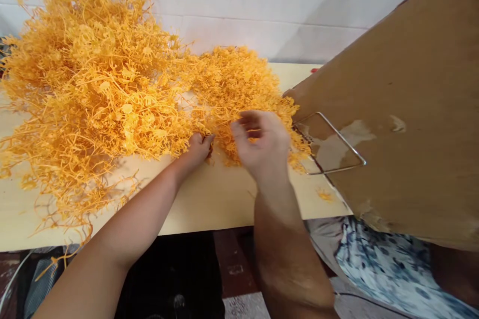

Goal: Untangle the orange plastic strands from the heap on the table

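Observation:
A big tangled heap of orange plastic sprues (93, 84) covers the left and middle of a pale wooden table (209, 199). A smaller mound of the same orange pieces (239, 79) lies in front of me. My left hand (198, 147) is closed on strands at the near edge of the heap. My right hand (260, 142) hovers over the smaller mound with fingers curled, blurred; an orange piece shows between its fingers.
A large brown cardboard box (411, 109) leans in at the right, with a bent metal wire frame (337, 144) against it. White tiled wall (280, 5) behind. Patterned cloth (381, 264) lies below the table's near edge at the right.

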Demonstrator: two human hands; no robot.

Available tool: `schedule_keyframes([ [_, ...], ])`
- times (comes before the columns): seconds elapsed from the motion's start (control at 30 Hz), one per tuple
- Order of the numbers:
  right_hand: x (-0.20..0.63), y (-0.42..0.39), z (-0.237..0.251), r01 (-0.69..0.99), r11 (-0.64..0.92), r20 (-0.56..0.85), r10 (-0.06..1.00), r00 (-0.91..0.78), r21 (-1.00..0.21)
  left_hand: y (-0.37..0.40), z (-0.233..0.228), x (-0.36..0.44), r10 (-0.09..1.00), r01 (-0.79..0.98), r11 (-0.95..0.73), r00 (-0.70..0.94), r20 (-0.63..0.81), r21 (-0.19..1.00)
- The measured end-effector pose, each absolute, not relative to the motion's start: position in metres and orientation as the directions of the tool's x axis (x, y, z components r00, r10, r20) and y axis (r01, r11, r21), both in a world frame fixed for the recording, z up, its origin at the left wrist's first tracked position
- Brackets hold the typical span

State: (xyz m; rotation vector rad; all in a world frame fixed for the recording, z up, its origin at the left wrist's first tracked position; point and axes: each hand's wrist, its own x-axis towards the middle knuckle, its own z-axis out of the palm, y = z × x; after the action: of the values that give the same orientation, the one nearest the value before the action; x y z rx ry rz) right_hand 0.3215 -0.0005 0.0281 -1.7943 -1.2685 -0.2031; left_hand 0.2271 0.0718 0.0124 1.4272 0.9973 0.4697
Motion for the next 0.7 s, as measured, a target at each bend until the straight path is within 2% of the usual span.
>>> schedule_keyframes([
  [0.03,0.308,0.005,0.027,0.838,-0.044,0.547,0.738,0.395,-0.544,0.073,0.008,0.227,0.789,0.245,0.121,0.564,-0.243,0.962],
  [0.1,0.292,0.015,0.023,0.869,-0.063,0.484,0.81,0.332,-0.491,0.074,0.0,0.228,0.807,0.167,0.069,0.57,-0.153,0.984],
  [0.2,0.289,0.026,0.017,0.875,-0.109,0.454,0.821,0.347,-0.471,0.076,-0.005,0.227,0.824,0.112,0.017,0.561,-0.078,0.994],
  [0.33,0.3,0.03,0.011,0.792,-0.045,0.466,0.787,0.403,-0.61,0.075,0.0,0.224,0.755,0.218,-0.026,0.643,-0.124,0.976],
  [0.5,0.312,0.031,0.003,0.499,0.095,0.427,0.666,0.611,-0.861,0.072,0.014,0.224,0.777,0.291,0.013,0.599,-0.193,0.957],
  [0.6,0.316,0.027,0.003,0.387,0.13,0.381,0.609,0.696,-0.913,0.07,0.02,0.224,0.799,0.317,0.069,0.551,-0.243,0.946],
  [0.7,0.312,0.019,0.007,0.438,0.112,0.405,0.628,0.664,-0.892,0.069,0.018,0.223,0.791,0.309,0.086,0.557,-0.253,0.947],
])
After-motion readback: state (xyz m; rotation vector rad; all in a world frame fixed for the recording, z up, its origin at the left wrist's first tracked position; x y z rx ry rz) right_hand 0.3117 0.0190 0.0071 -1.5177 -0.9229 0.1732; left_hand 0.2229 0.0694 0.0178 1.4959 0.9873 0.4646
